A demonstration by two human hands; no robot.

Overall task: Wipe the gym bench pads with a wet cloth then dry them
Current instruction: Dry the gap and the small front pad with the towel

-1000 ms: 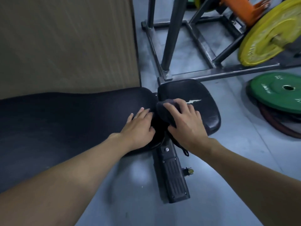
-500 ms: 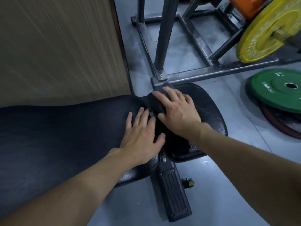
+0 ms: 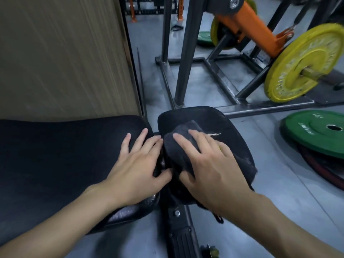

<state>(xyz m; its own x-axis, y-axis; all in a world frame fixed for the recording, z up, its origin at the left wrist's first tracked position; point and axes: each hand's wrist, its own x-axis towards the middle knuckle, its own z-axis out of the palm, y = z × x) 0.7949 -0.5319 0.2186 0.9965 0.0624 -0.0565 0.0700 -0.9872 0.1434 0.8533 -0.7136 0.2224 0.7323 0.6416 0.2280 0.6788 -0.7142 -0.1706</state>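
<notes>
Both our hands are down on the bench, side by side at the gap between its two pads. Our left hand (image 3: 138, 164) lies flat with fingers spread on the right end of the long back pad (image 3: 65, 155), holding nothing. Our right hand (image 3: 208, 164) presses a dark cloth (image 3: 176, 148) onto the seat pad (image 3: 188, 113). Its fingers lie fairly straight over the cloth rather than curled round it, and the thumb sits at the cloth's near edge. The cloth is bunched on the left half of the seat pad, close to the gap. To the right, a green plate (image 3: 316, 135) lies flat on the grey floor (image 3: 270, 183). Farther off, a yellow plate (image 3: 305, 66) stands on a bar beside a steel frame (image 3: 186, 53). On the far left is a wooden panel (image 3: 65, 53).
</notes>
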